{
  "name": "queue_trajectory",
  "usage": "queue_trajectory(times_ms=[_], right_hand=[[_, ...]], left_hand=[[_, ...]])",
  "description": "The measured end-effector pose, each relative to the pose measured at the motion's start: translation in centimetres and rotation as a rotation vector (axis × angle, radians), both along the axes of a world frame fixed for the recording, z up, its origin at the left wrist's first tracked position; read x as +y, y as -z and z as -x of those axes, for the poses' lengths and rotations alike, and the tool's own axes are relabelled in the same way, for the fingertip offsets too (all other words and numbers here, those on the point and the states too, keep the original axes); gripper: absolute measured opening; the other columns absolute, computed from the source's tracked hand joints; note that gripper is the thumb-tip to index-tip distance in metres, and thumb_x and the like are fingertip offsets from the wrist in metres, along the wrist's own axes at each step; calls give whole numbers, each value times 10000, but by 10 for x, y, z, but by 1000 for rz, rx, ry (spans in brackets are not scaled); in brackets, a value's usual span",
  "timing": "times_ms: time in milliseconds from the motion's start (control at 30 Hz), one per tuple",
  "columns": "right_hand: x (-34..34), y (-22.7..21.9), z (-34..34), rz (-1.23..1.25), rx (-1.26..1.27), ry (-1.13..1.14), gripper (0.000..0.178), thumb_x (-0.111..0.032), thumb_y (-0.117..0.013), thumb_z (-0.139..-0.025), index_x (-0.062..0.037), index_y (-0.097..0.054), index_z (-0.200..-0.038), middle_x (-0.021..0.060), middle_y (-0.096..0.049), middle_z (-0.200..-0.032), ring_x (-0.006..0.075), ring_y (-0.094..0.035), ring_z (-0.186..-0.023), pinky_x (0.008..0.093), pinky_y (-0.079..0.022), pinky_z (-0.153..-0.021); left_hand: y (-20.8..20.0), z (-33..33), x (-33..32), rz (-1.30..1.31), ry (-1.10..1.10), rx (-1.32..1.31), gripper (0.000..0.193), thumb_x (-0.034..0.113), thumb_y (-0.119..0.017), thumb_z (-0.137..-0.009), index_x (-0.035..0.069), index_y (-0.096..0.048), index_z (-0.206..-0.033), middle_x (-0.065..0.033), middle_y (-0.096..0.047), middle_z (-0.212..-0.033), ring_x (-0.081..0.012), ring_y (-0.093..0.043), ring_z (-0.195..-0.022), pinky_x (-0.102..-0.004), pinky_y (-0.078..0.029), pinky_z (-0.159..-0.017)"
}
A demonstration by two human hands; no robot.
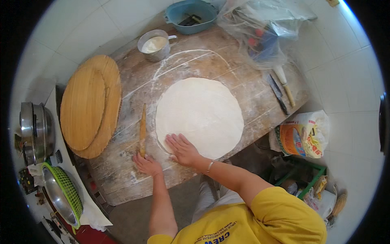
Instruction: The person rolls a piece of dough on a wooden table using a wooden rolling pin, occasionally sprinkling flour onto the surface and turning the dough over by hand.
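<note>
Kitchen: floury wooden table (122,173), dough sheet (199,116), rolling pin (143,129), green colander (68,190), tiled walls (343,85).

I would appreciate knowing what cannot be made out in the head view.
In the head view:
Dough under the right hand: covered by it.
Palm of the left hand: hidden by its back.
Contents of the plastic bag: blurred by its folds.
Dark item in the blue basin: too small.
Dark thing at right: cut off by the picture's rim.

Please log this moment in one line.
left hand: at tip of thin brown wooden rolling pin; right hand: on round white dough; below: floured brown wooden table
</note>
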State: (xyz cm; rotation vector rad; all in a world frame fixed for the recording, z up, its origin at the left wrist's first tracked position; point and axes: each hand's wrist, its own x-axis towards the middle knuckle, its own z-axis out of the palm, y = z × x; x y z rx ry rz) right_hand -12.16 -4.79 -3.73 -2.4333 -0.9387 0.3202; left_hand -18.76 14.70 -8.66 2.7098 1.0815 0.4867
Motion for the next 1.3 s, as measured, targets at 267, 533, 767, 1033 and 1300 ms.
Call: queue_trajectory(times_ms=[267, 533, 767, 1033, 1300], right_hand=[[-223, 3, -9, 265, -68, 375, 779, -389, -623, -872, -54, -298, -1495, 195, -242, -1567, 351, -258, -1433, 479, -163, -1183], [-261, 6, -103, -188, 245, 1121, 482, -271, -705, -818, 62, -600, -1149, 220, -666, -1015, 337, -650, -957, 395, -503, -809], [-254, -13, -130, 70, 454, 840, 340, -284, -755, -753, 36, -640, -772, 168, -622, -659, 286, -613, -608, 407, -484, -608], [-260, 22, -102, -233, 669, 1047, 324, -253, -719, -860, 57, -630, -833, 87, -664, -736, 163, -601, -657, 348, -480, -589], [-261, -15, -93, -214, 1045, 936, 209, -144, -674, -886, 31, -661, -1000, 51, -681, -842, 138, -610, -729, 303, -489, -650]], left_hand=[[-8, 0, -2, 10, 22, -8, 361, 183, -496, -973, 68, -467, -1314, -151, -440, -1450, -350, -370, -1372, -523, -295, -1063], [-7, -3, -9, -58, 11, 40, 384, 143, -531, -943, 52, -456, -1309, -164, -445, -1433, -345, -374, -1368, -494, -290, -1080], [-18, -8, -9, 33, 74, 27, 411, 87, -562, -878, 18, -483, -1275, -185, -475, -1389, -362, -424, -1307, -497, -333, -1045], [-48, -112, -47, 278, 311, 42, 335, 118, -552, -914, -26, -495, -1212, -244, -555, -1175, -411, -530, -1081, -479, -419, -941], [-76, -162, -57, 505, 2, 209, 471, 323, -749, -789, -36, -570, -1036, -245, -658, -980, -378, -643, -921, -450, -500, -778]])
